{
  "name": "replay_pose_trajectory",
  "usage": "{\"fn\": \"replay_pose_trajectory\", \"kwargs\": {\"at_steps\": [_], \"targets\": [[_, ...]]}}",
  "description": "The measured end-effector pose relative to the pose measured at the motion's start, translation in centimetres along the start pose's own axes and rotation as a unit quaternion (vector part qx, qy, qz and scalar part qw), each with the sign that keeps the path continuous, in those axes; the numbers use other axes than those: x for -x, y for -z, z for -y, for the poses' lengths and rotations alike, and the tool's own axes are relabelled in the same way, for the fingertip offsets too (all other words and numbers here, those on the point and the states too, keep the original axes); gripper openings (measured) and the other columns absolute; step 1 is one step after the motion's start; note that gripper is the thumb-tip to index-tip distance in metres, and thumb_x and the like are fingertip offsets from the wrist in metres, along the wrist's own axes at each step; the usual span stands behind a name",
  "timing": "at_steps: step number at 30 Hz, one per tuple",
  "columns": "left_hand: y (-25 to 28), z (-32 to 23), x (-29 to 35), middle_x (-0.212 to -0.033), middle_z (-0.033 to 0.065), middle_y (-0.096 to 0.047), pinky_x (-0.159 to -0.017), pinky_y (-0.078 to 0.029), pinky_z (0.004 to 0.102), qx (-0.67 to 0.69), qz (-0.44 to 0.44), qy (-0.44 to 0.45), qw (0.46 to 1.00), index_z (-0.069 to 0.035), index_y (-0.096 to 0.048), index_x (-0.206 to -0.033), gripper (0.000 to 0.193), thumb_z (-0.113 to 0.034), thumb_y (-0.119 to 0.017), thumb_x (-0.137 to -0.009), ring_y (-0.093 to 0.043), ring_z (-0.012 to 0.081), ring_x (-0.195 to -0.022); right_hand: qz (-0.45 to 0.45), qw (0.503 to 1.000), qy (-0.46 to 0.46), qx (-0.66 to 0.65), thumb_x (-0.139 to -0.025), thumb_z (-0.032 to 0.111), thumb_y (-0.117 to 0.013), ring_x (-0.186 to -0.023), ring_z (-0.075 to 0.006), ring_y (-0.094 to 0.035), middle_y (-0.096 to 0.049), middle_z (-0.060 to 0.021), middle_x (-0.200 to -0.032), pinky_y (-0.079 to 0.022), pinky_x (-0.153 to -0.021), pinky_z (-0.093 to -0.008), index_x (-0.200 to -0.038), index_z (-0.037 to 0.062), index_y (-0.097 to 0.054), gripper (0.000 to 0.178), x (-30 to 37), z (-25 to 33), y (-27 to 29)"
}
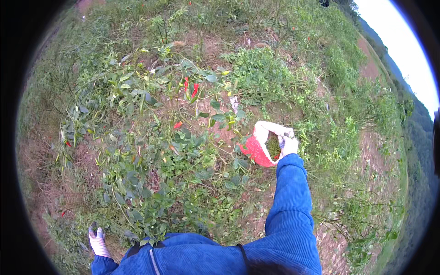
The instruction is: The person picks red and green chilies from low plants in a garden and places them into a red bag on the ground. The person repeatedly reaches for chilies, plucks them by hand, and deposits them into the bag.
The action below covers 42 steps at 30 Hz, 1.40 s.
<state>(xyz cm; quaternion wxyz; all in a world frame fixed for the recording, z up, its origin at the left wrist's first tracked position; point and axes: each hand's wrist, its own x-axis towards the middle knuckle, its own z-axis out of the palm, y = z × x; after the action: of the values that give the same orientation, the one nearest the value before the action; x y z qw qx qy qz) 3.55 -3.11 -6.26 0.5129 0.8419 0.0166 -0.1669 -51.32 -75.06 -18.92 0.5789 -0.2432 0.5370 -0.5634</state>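
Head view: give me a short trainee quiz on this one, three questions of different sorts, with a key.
1. Which hand grips the red bag?
2. True or false: both hands are on the bag.
3. Pick one. The bag's mouth is:
A) tied shut
B) open
C) covered by a lid

Key:
1. The right hand, at the bag's rim.
2. False; the left hand is well apart from it, at the lower left.
3. B
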Motion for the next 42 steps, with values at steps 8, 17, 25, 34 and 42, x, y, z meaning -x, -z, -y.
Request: {"fn": "replay_pose_trajectory", "kwargs": {"at_steps": [8, 17, 25, 34, 42], "targets": [[-0.8, -0.9, 0.6, -0.132, 0.0011, -0.049, -0.086, -0.044, 0.0284, -0.009, -0.001, 0.005, 1.000, -0.014, -0.046, -0.137, 0.045, -0.009, -0.057, -0.093, -0.050, 0.0138, -0.104, -0.001, 0.995, -0.014, 0.097, -0.089, 0.000, -0.053, -0.054, -0.0122, -0.057, -0.060, -0.0056, -0.078, -0.047, -0.043, -0.0194, -0.109, 0.0055, -0.054, 0.021, -0.2, 0.6, 0.5], [-0.8, -1.1, 0.4, -0.136, 0.0012, -0.048, -0.081, -0.044, 0.0241, -0.002, 0.003, 0.020, 1.000, -0.013, -0.046, -0.137, 0.045, -0.006, -0.056, -0.093, -0.051, 0.0114, -0.102, -0.027, 0.975, 0.020, 0.219, -0.097, 0.018, -0.051, -0.051, -0.0091, -0.055, -0.059, -0.0034, -0.072, -0.043, -0.039, -0.0200, -0.102, 0.0069, -0.057, 0.013, -1.5, 0.7, -0.4], [-0.7, -1.5, -0.4, -0.132, 0.0009, -0.050, -0.078, -0.044, 0.0260, -0.018, -0.006, 0.028, 0.999, -0.016, -0.044, -0.139, 0.049, -0.005, -0.056, -0.093, -0.052, 0.0122, -0.098, -0.080, 0.917, 0.003, 0.391, -0.095, 0.033, -0.055, -0.051, -0.0214, -0.055, -0.064, -0.0137, -0.086, -0.047, -0.046, -0.0328, -0.143, 0.0166, -0.039, 0.053, -7.1, -2.0, 2.9], [-0.8, -2.4, 1.0, -0.136, 0.0012, -0.047, -0.088, -0.044, 0.0264, -0.012, 0.005, 0.022, 1.000, -0.013, -0.043, -0.139, 0.048, -0.002, -0.053, -0.094, -0.051, 0.0123, -0.104, -0.010, 0.821, 0.215, 0.529, -0.091, 0.020, -0.056, -0.103, -0.0207, -0.052, -0.056, -0.0072, -0.125, -0.046, -0.078, -0.0428, -0.130, 0.0109, -0.054, 0.040, -11.8, -6.0, 5.0], [-2.3, -3.9, 2.4, -0.096, -0.0027, -0.054, -0.069, -0.045, 0.0223, -0.017, 0.012, 0.045, 0.999, -0.017, -0.043, -0.141, 0.049, -0.013, -0.057, -0.094, -0.052, 0.0076, -0.081, -0.007, 0.997, 0.057, 0.048, -0.093, -0.001, -0.045, -0.077, -0.0178, -0.067, -0.065, -0.0116, -0.100, -0.053, -0.060, -0.0213, -0.116, -0.0014, -0.055, 0.026, -0.4, 2.2, 1.4]]}}
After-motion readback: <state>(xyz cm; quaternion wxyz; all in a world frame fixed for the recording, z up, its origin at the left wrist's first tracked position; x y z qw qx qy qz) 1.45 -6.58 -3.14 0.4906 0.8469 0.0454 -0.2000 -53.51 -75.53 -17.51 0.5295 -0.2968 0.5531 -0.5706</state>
